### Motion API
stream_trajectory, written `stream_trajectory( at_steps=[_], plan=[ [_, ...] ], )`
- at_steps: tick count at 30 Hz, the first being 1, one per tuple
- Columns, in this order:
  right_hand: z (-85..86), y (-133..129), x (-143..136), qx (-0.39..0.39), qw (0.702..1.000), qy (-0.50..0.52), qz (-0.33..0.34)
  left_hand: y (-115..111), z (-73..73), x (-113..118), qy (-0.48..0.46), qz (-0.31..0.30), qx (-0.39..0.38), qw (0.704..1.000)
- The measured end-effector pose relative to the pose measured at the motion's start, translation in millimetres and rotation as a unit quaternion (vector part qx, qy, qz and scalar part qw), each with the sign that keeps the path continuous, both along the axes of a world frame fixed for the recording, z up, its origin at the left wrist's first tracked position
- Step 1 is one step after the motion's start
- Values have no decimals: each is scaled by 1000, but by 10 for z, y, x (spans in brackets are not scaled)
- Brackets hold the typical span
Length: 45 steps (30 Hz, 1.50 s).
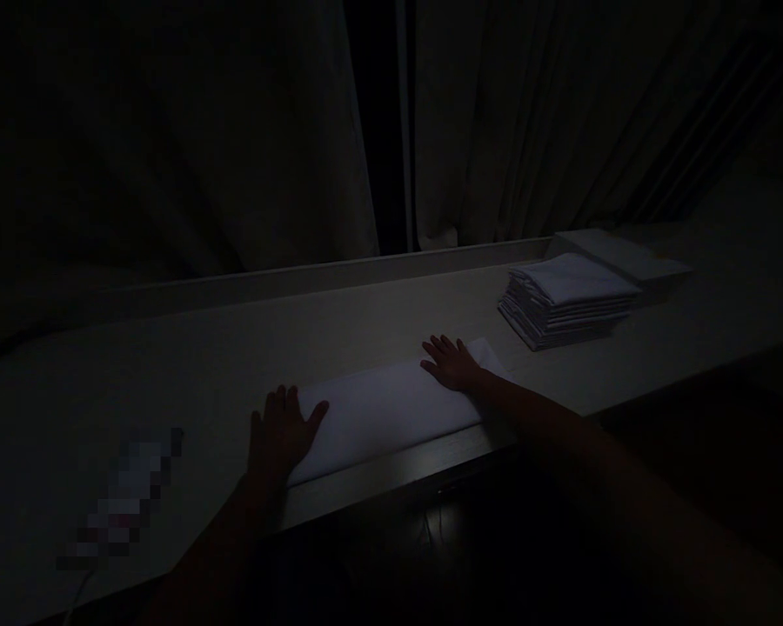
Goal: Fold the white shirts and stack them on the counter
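A pale cloth (384, 409), folded into a long strip, lies flat along the front edge of the light tabletop. My left hand (282, 435) rests at the cloth's left end, palm down with its fingers spread. Near the right end, my right hand (452, 364) lies on the cloth, its fingers also apart. Neither hand grips anything. Beyond my right hand stands a stack of folded pale cloths (567, 300).
A pale box-like object (626, 252) sits behind the stack at the right. On the left of the table (189, 374) lies a pixelated object (127, 496) with a cable. Dark curtains (496, 113) hang behind the table's raised back edge.
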State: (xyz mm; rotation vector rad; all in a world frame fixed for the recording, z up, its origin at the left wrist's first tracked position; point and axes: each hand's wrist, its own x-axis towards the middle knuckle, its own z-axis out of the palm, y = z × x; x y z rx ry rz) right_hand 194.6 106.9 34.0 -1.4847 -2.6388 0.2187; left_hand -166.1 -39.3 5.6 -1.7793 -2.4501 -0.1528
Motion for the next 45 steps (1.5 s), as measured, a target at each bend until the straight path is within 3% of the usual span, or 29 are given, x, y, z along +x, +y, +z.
stream_trajectory(
  at_steps=[4, 9, 11, 13, 15, 18, 22, 26, 29, 32, 45],
  plan=[
    [104, -311, -369, 29, 999, 23, 29, 7, 13, 11, 4, 1, 8, 1000],
    [113, -1225, -1195, 62, 974, 68, 208, -48, 15, 6, 35, -35, 6, 999],
    [100, -1471, -1396, 69, 968, 86, 226, -51, 14, -2, 42, -45, -5, 998],
    [84, -1556, -1446, 68, 967, 96, 224, -36, 6, -11, 36, -34, -10, 999],
    [59, -1504, -1352, 58, 970, 93, 218, -9, -9, -23, 28, -22, -2, 999],
    [14, -1280, -997, 35, 976, 72, 204, 29, -40, -43, 18, -15, 13, 1000],
    [-19, -865, -237, 12, 987, 46, 154, 60, -67, -62, 0, -2, 3, 1000],
    [-44, -411, 559, 2, 999, 1, 45, 56, -76, -73, 8, -4, 9, 1000],
    [-93, -171, 925, 8, 1000, -12, -18, 48, -83, -86, 17, -7, 6, 1000],
    [-155, -83, 1040, 15, 999, -10, -40, 51, -92, -97, 26, -10, 2, 1000],
    [-207, -96, 1019, 24, 998, -6, -53, 110, -114, -119, 13, 3, -11, 1000]
  ],
)
